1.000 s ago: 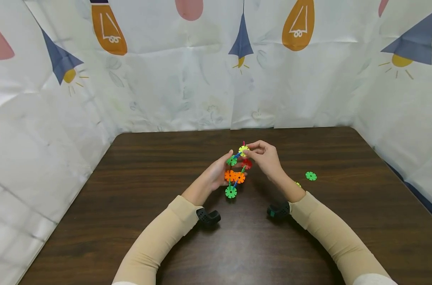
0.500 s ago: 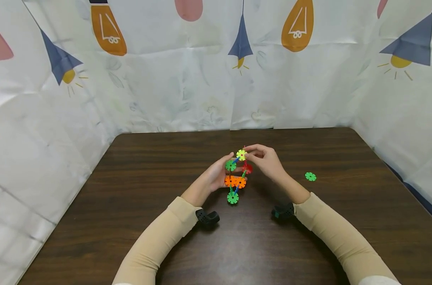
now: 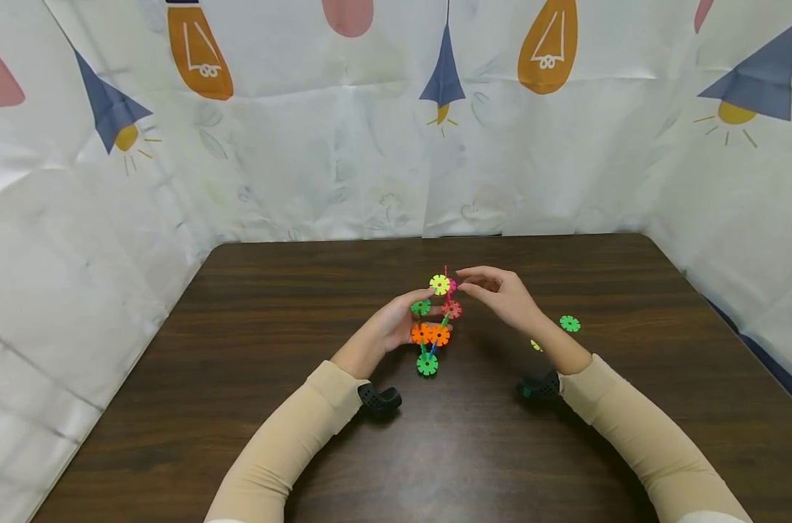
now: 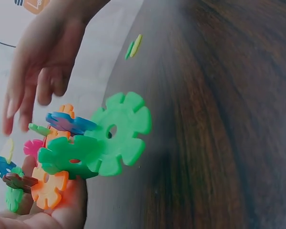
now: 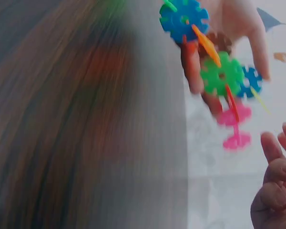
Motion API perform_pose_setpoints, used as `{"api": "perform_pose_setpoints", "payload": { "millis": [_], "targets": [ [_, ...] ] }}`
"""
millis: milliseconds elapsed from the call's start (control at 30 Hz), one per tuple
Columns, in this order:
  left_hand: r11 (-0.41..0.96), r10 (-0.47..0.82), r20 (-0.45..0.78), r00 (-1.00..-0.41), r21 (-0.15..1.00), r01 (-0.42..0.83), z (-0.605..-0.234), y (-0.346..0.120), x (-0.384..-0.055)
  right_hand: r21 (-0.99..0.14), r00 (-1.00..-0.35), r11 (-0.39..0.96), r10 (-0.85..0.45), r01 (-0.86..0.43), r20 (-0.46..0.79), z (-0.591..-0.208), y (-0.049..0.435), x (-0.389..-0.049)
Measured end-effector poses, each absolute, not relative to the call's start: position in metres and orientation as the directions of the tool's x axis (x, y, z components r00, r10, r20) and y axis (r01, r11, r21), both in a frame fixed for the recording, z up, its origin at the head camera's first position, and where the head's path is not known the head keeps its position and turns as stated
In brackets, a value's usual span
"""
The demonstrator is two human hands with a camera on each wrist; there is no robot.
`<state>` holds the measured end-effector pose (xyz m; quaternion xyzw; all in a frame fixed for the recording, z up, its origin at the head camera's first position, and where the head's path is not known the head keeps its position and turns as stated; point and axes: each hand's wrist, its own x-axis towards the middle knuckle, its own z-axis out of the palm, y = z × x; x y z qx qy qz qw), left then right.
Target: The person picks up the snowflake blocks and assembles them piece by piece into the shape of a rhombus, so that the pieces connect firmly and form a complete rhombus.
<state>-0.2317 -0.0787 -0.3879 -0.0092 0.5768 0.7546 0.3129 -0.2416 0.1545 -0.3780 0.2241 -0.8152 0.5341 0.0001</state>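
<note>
In the head view, several notched plastic snowflake discs are slotted edge to edge into one structure. A yellow disc and a pink disc are at its top, orange discs in the middle, a green disc lowest. My left hand holds this structure above the table, thumb near the yellow disc. Just right of the pink disc is my right hand, thumb and forefinger apart. The right wrist view shows its fingers clear of the discs. Blue discs face that camera.
Two loose discs, one yellow and one green, lie on the dark wooden table right of the structure. A white printed curtain hangs behind and at both sides. Each wrist wears a black camera.
My right hand has let go of the yellow disc and drawn back to the right. The held structure has turned slightly, its yellow disc shifting left and down. My left hand keeps its hold.
</note>
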Motion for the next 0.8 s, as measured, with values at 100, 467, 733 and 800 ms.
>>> {"api": "perform_pose_setpoints", "payload": {
  "millis": [100,467,733,800],
  "targets": [
    [-0.156,0.455,-0.354,-0.817,0.872,-0.464,-0.389,-0.081,-0.232,-0.855,-0.899,0.375,-0.386,-0.357,0.206,-0.377,0.172,-0.241],
    [-0.181,0.424,-0.35,-0.835,0.871,-0.457,-0.389,-0.084,-0.233,-0.753,-0.824,0.569,-0.563,-0.33,-0.065,-0.377,0.248,-0.24],
    [-0.242,0.447,-0.31,-0.839,0.861,-0.447,-0.392,-0.083,-0.234,-0.739,-0.765,0.607,-0.612,-0.293,-0.2,-0.383,0.28,-0.236],
    [-0.263,0.448,-0.298,-0.843,0.857,-0.443,-0.392,-0.083,-0.234,-0.735,-0.764,0.614,-0.61,-0.288,-0.211,-0.384,0.283,-0.235]
  ]
}}
